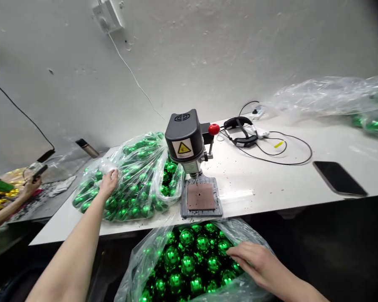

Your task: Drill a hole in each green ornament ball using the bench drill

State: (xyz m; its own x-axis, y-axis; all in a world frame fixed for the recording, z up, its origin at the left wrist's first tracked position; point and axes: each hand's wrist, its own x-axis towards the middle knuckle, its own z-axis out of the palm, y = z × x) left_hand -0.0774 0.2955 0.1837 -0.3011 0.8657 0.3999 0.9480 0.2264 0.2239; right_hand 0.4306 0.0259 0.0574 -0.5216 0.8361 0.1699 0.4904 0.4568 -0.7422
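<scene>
Clearly, the green balls (188, 265) gleam, smooth and mirror-bright.

green balls (188, 265) look mirror-glossy, their bag (244, 231) wrinkled clear plastic, the white tabletop (264, 180) smooth and shiny.

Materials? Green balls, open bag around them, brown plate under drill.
Green balls: probably plastic, possibly glass; mirror-glossy with sharp highlights.
Open bag: likely thin plastic film; see-through, wrinkled, shiny.
Brown plate: perhaps wood or resin board; dull surface leaves it open.
</scene>
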